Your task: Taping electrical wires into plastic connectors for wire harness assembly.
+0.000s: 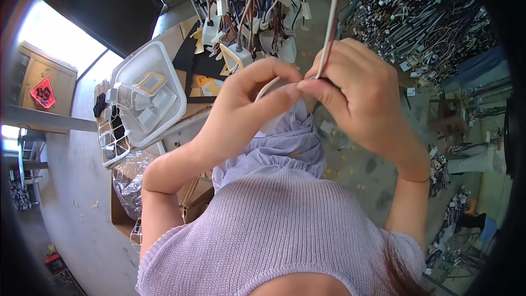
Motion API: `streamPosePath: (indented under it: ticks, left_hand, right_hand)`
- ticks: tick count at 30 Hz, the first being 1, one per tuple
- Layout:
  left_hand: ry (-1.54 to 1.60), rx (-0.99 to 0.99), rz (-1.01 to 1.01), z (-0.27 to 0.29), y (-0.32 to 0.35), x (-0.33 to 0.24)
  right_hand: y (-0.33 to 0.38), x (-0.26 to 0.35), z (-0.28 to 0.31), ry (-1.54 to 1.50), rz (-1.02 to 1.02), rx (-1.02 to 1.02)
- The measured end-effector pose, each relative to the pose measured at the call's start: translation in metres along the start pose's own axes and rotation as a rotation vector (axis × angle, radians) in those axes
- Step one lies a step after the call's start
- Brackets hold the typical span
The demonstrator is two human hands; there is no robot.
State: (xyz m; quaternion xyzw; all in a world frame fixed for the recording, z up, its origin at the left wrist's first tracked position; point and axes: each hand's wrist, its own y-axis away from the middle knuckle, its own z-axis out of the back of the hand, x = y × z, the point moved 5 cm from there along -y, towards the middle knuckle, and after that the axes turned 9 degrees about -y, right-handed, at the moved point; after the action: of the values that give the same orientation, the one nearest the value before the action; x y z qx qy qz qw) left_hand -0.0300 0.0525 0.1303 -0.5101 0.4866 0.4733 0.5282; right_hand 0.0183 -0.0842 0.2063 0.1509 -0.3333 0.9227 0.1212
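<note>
A pale cable (332, 13) with a dark red wire alongside it runs down from the top of the head view into my right hand (361, 90). The right thumb and fingers are closed in a pinch on it. My left hand (249, 96) is closed too, its thumb and index fingertips meeting the right thumb at the cable's lower end. Between the left thumb and curled index finger shows part of a thin whitish strip (268, 86). The fingers cover the wire ends, and what the left fingertips pinch there is hidden.
Ahead hangs a bundle of cables (246, 0) with white connectors. A white plastic tub (178, 71) holding small white parts stands at the left, near a cardboard box (121, 208) with clear wrap. Heaps of wire harnesses (422, 22) lie at the right.
</note>
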Motion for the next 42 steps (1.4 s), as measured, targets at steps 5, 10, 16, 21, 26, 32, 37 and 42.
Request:
streamPosePath:
  ticks: [5, 10, 16, 21, 26, 32, 37, 42]
  left_hand:
    - [-0.265, 0.359, -0.491, 0.001, 0.011, -0.029]
    - [-0.231, 0.431, -0.613, 0.006, 0.014, -0.029]
    - [-0.481, -0.021, -0.522, 0.080, 0.012, -0.013]
    - [-0.597, -1.011, -0.681, 0.096, 0.026, 0.003]
    - [-1.334, -0.784, -0.773, 0.018, 0.032, 0.034]
    - [-1.448, -1.199, -0.601, 0.025, 0.032, 0.045]
    - [-0.412, -0.252, -0.234, -0.035, -0.003, 0.075]
    - [0.185, 0.100, 0.290, -0.066, -0.019, 0.085]
  right_hand:
    - [0.016, -0.004, -0.013, -0.925, -0.347, 0.328]
    - [0.022, -0.007, -0.028, -1.172, -0.608, 0.474]
    - [0.053, -0.086, -0.008, -1.402, 0.014, -0.269]
    - [0.070, -0.151, -0.137, -0.568, -0.447, -0.163]
    - [0.060, -0.174, -0.165, -0.956, -0.528, -0.232]
    - [0.097, -0.144, -0.102, -0.731, -0.567, -0.222]
    - [0.141, -0.104, -0.048, -1.004, -0.788, -0.138]
    - [0.139, -0.059, -0.030, -1.074, -0.641, -0.090]
